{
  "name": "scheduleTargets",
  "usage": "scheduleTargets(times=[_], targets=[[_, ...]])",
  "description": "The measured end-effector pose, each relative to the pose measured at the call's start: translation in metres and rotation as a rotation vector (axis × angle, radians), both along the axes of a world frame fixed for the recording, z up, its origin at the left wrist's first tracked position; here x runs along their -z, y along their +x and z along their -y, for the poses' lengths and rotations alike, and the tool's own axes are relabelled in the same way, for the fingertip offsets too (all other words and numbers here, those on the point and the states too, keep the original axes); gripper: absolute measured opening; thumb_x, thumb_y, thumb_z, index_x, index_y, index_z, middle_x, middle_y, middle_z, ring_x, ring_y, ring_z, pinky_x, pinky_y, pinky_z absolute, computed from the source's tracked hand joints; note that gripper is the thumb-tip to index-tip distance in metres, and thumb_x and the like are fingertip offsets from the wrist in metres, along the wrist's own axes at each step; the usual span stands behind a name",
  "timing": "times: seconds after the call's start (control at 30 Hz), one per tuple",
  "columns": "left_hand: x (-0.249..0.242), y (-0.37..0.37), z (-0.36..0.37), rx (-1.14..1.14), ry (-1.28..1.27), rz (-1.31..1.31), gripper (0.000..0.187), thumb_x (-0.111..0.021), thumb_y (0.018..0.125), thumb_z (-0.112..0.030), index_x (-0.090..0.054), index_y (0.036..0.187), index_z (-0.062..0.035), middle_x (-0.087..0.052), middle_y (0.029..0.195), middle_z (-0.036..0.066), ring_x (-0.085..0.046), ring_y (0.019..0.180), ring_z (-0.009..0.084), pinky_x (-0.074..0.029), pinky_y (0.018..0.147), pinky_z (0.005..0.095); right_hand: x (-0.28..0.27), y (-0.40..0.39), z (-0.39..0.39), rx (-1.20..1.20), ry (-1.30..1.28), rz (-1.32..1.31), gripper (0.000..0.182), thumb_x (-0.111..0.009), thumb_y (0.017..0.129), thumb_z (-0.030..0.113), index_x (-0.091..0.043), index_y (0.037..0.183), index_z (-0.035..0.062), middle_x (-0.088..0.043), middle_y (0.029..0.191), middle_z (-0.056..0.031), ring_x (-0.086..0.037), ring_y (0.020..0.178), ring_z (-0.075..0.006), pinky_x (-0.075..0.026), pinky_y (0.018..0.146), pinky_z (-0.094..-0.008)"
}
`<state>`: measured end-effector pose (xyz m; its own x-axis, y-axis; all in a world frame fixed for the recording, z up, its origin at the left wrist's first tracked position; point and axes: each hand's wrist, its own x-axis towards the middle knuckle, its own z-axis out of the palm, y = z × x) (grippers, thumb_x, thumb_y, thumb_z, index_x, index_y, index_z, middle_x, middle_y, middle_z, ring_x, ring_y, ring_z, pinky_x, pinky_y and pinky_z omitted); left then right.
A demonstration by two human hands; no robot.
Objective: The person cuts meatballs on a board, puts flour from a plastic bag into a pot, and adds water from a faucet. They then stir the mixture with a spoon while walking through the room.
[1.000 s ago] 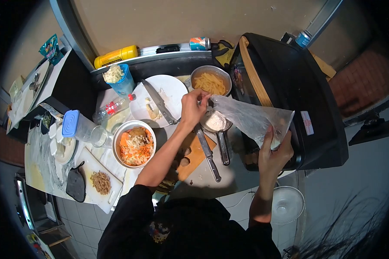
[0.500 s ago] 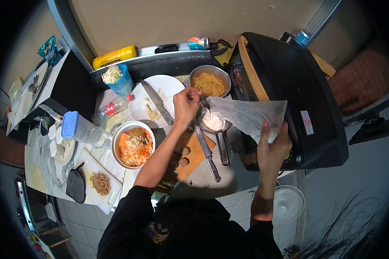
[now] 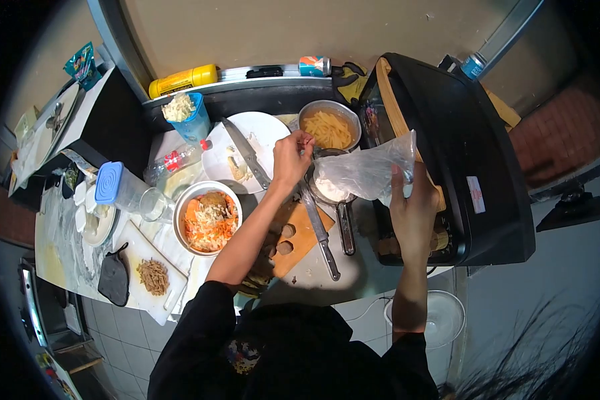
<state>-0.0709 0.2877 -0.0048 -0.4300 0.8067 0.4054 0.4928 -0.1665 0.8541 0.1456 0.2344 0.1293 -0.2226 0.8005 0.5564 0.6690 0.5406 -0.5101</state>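
A clear plastic bag stretches above a small dark pan that holds white powder. The bag's right end is gripped by my right hand, with its fingers wrapped round the plastic. My left hand is pinched at the bag's left end, near the pan's rim; whether plastic lies between its fingertips is too small to tell. Just beyond the pan sits a metal bowl of yellow strips in liquid. A knife lies left of the pan's handle, partly on a wooden board with round brown pieces.
A white plate bears another knife. Nearer are a bowl of shredded vegetables and a white board with shredded brown food. Left stand a blue-lidded container and a blue cup. A large black appliance stands at right.
My right hand has moved slightly up and left with its end of the bag, which now hangs more bunched over the pan. My left hand has shifted a little. The whole view has tilted slightly.
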Motion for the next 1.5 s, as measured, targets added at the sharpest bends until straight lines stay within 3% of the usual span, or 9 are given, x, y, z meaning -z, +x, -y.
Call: scheduleTargets(times=[0.1, 0.17, 0.27, 0.37, 0.47, 1.0, 1.27, 1.43, 1.5], targets=[[0.002, -0.001, -0.003, 0.008, -0.026, 0.001, 0.010, -0.065, 0.081, -0.005, -0.065, 0.085, 0.0038, -0.067, 0.075, 0.018, -0.069, 0.068, 0.0264, -0.052, 0.062, 0.0338, 0.000, 0.001, -0.001, 0.053, -0.027, 0.093, 0.023, -0.055, 0.092, 0.014, -0.053, 0.104, -0.0055, -0.060, 0.088, -0.0281, -0.061, 0.081, -0.0428, -0.046, 0.068, -0.0454], [0.005, -0.001, -0.005, 0.014, -0.029, -0.001, 0.010, -0.064, 0.082, -0.006, -0.066, 0.086, 0.0035, -0.068, 0.076, 0.018, -0.069, 0.069, 0.0275, -0.053, 0.063, 0.0347, -0.003, 0.003, -0.002, 0.081, -0.002, -0.034, 0.025, -0.054, 0.094, 0.022, -0.052, 0.093, -0.0026, -0.057, 0.072, -0.0246, -0.057, 0.063, -0.0413, -0.044, 0.058, -0.0415], [0.013, -0.003, -0.009, 0.036, -0.033, -0.018, 0.012, -0.062, 0.084, -0.007, -0.066, 0.089, 0.0032, -0.068, 0.078, 0.019, -0.069, 0.070, 0.0292, -0.053, 0.064, 0.0361, -0.005, 0.004, -0.006, 0.007, 0.082, 0.013, 0.027, -0.054, 0.095, 0.024, -0.050, 0.090, -0.0025, -0.054, 0.067, -0.0227, -0.053, 0.058, -0.0411, -0.041, 0.055, -0.0422], [0.015, -0.003, -0.010, 0.049, -0.055, -0.053, 0.016, -0.061, 0.086, -0.008, -0.066, 0.093, 0.0046, -0.068, 0.080, 0.021, -0.069, 0.072, 0.0284, -0.053, 0.064, 0.0354, -0.013, 0.006, -0.003, 0.074, -0.136, -0.037, 0.019, -0.055, 0.093, 0.014, -0.053, 0.097, -0.0040, -0.061, 0.082, -0.0248, -0.062, 0.074, -0.0408, -0.046, 0.063, -0.0434], [0.010, -0.003, -0.009, 0.073, -0.069, -0.055, 0.017, -0.059, 0.087, -0.009, -0.067, 0.095, 0.0047, -0.067, 0.079, 0.022, -0.069, 0.072, 0.0288, -0.053, 0.063, 0.0351, -0.014, 0.002, -0.001, 0.033, 0.017, 0.038, 0.018, -0.055, 0.093, 0.015, -0.052, 0.094, -0.0031, -0.060, 0.078, -0.0229, -0.062, 0.070, -0.0390, -0.046, 0.060, -0.0426], [-0.003, 0.004, -0.001, 0.081, -0.050, -0.057, 0.019, -0.061, 0.087, -0.010, -0.067, 0.096, 0.0066, -0.065, 0.070, 0.022, -0.065, 0.057, 0.0263, -0.047, 0.055, 0.0344, -0.009, 0.009, -0.002, 0.077, 0.014, -0.031, 0.015, -0.053, 0.094, 0.012, -0.050, 0.087, -0.0010, -0.056, 0.069, -0.0198, -0.058, 0.059, -0.0357, -0.042, 0.054, -0.0398], [0.004, 0.002, -0.005, 0.098, -0.080, -0.022, 0.016, -0.058, 0.086, -0.007, -0.067, 0.094, 0.0040, -0.065, 0.074, 0.024, -0.067, 0.067, 0.0332, -0.051, 0.063, 0.0380, -0.016, 0.006, -0.010, 0.001, 0.041, -0.094, 0.027, -0.049, 0.098, 0.014, -0.042, 0.077, 0.0000, -0.038, 0.056, -0.0133, -0.030, 0.047, -0.0223, -0.030, 0.046, -0.0342], [0.008, -0.004, -0.008, 0.056, -0.104, -0.016, 0.018, -0.059, 0.087, -0.009, -0.067, 0.094, 0.0042, -0.066, 0.074, 0.024, -0.068, 0.067, 0.0327, -0.052, 0.063, 0.0384, -0.015, 0.002, -0.013, -0.032, 0.034, -0.099, 0.029, -0.048, 0.099, 0.017, -0.042, 0.076, -0.0002, -0.038, 0.056, -0.0143, -0.031, 0.048, -0.0228, -0.031, 0.046, -0.0344], [0.006, -0.005, -0.007, 0.018, -0.065, 0.054, 0.022, -0.058, 0.090, -0.014, -0.068, 0.098, 0.0045, -0.067, 0.069, 0.018, -0.065, 0.057, 0.0256, -0.049, 0.057, 0.0335, -0.014, 0.002, -0.014, -0.026, 0.023, -0.085, 0.029, -0.047, 0.099, 0.018, -0.043, 0.077, -0.0003, -0.040, 0.056, -0.0147, -0.031, 0.048, -0.0230, -0.032, 0.046, -0.0344]])
